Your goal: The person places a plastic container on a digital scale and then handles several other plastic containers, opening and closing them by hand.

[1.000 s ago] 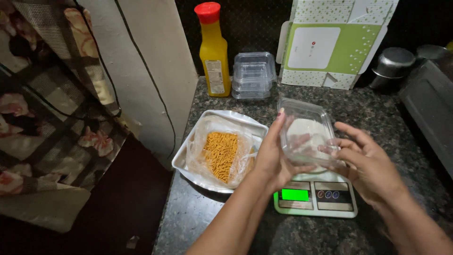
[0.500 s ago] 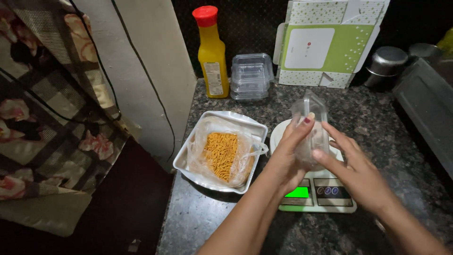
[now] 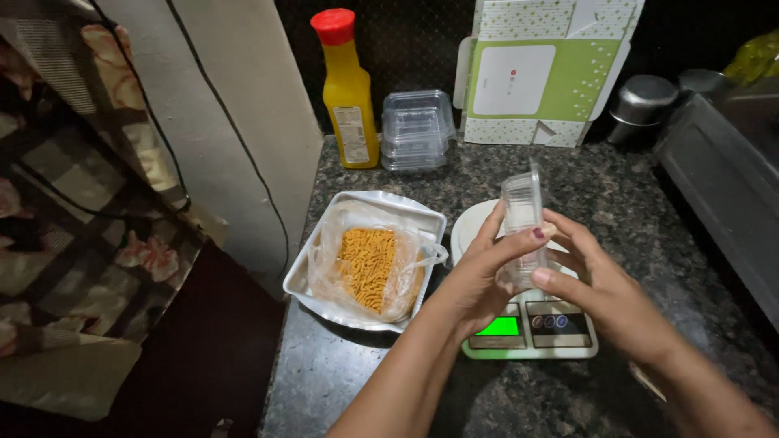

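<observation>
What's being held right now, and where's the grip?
A clear plastic container, held upright on edge over the scale. Left hand and right hand pinch its lower part from opposite sides.

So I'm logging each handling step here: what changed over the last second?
The clear plastic container, held by both the left hand and right hand, was turned from facing the camera to edge-on and upright above the kitchen scale. Neither hand let go. The tray of orange snack, the bottle and the stacked containers stayed put.
</observation>
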